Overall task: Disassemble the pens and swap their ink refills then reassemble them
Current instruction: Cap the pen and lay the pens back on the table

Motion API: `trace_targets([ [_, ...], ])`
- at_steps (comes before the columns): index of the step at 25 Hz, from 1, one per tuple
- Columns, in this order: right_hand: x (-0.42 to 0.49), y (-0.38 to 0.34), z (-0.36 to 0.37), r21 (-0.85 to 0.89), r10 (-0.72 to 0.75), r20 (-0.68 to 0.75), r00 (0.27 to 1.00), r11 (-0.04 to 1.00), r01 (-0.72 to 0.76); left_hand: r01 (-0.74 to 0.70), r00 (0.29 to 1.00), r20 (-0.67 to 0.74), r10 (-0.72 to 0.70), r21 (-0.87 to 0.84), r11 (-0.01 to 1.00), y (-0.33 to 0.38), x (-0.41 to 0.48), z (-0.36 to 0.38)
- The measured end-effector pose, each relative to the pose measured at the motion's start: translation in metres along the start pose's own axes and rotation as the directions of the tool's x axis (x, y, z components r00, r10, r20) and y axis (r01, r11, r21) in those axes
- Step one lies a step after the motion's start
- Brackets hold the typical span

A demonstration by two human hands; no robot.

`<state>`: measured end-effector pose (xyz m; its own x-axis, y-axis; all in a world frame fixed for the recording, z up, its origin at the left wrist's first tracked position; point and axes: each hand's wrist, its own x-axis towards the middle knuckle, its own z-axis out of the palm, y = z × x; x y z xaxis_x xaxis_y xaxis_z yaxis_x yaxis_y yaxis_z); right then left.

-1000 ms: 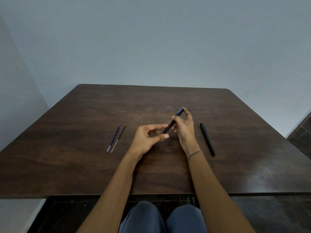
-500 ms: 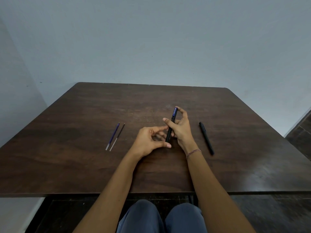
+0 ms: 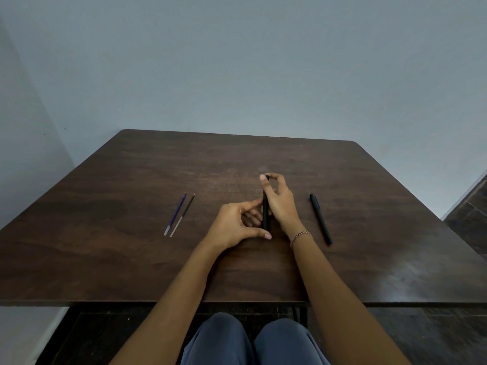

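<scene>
Holding a dark pen barrel [image 3: 265,212] nearly upright over the middle of the table [image 3: 131,259], long axis running away from the body, far end up. Pinched at its blue-tipped top between thumb and forefinger of the right hand [image 3: 280,204], fingers closed on it; steadied lower down by the left hand [image 3: 235,226], thumb under the near end, forefinger touching the side, other fingers curled loosely. Lying well to the left, two bare refills, blue [image 3: 176,215] and black [image 3: 183,216], side by side and almost touching, parallel, angled up and to the right, tips toward the near edge. Nearer the left hand than the right, so probably a left-hand reach while the right keeps the barrel. Resting just right of the right wrist, a second black pen [image 3: 320,219], flat, long axis tilted slightly left at the far end; whether empty or not, impossible to tell. Judging by the loose refills, swap step pending, with insertion likely through the barrel's open end, hidden here by fingers. Dark wood-grain tabletop, rounded far corners, otherwise uncluttered. Plain pale blue-grey wall [image 3: 237,61] behind; dark floor [image 3: 469,219] at far right; knees in blue trousers [image 3: 250,341] below the near edge.
</scene>
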<state>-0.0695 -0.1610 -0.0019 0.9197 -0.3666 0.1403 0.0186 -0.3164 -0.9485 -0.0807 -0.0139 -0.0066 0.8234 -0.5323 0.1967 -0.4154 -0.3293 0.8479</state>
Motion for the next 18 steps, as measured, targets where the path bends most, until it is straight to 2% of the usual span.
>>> trace_targets([
  [3, 0.006, -0.007, -0.021, -0.200, -0.098, -0.040, 0.994, 0.976, 0.089, -0.006, 0.994, -0.101, 0.038, 0.297, 0.955, 0.003, 0.002, 0.004],
  [7, 0.019, -0.011, -0.060, -0.478, -0.202, -0.014, 0.979, 0.861, 0.171, 0.056, 0.982, -0.183, 0.037, 0.476, 0.878, 0.018, 0.006, 0.023],
  [10, 0.026, -0.002, -0.087, -0.667, -0.090, 0.033, 0.995, 0.740, 0.089, 0.092, 0.981, -0.194, 0.013, 0.522, 0.848, 0.034, 0.012, 0.048],
  [14, 0.021, 0.016, -0.103, -0.685, 0.107, 0.017, 0.994, 0.726, -0.066, 0.108, 0.981, -0.193, -0.008, 0.515, 0.851, 0.047, 0.022, 0.073],
  [18, 0.026, 0.023, -0.106, -0.612, 0.118, 0.016, 0.993, 0.786, -0.083, 0.106, 0.984, -0.175, -0.016, 0.523, 0.846, 0.048, 0.026, 0.087],
])
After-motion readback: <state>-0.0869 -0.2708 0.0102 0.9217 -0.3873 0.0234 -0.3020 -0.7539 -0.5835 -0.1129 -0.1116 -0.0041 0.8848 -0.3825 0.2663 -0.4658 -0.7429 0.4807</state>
